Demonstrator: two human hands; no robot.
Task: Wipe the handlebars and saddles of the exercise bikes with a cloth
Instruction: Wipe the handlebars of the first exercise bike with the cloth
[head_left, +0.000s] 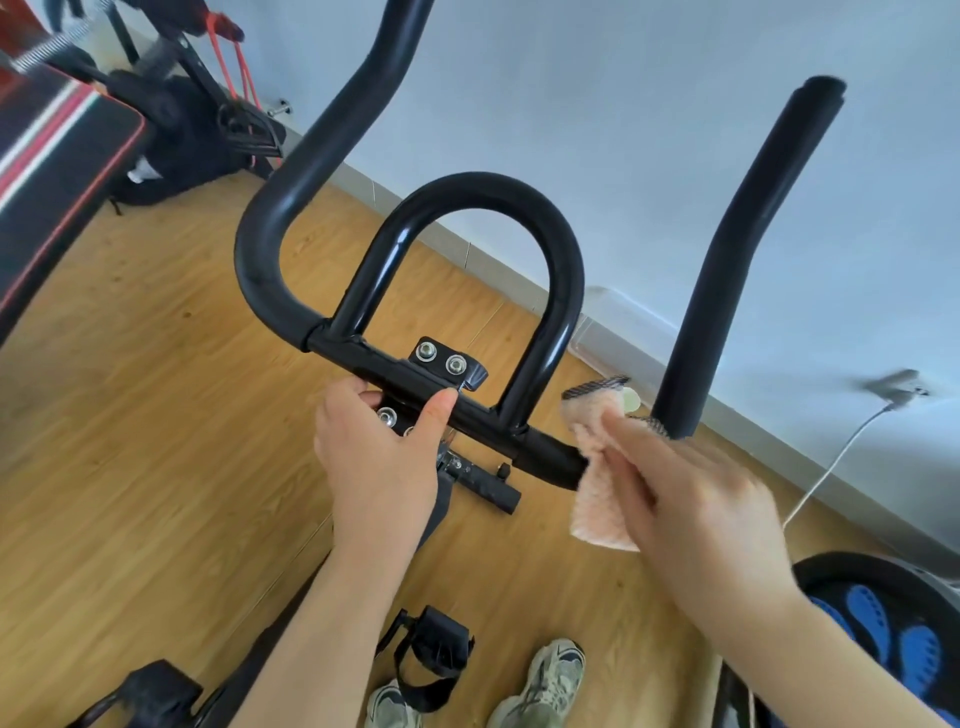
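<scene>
The black handlebars (291, 208) of an exercise bike fill the middle of the view, with a centre loop (483, 189) and a padded right arm (743, 249) rising toward the wall. My left hand (379, 457) grips the crossbar at its bolted clamp (441, 358), thumb on top. My right hand (691, 499) holds a fluffy pink cloth (597, 478) wrapped around the crossbar at the base of the right arm. No saddle is visible.
A black pedal with a strap (431, 649) and a second pedal (156, 691) hang low over the wooden floor, beside my two sneakers (540, 680). A red and black bench (57, 156) stands left. A black disc with blue pads (893, 629) lies right, near a white cable (836, 457).
</scene>
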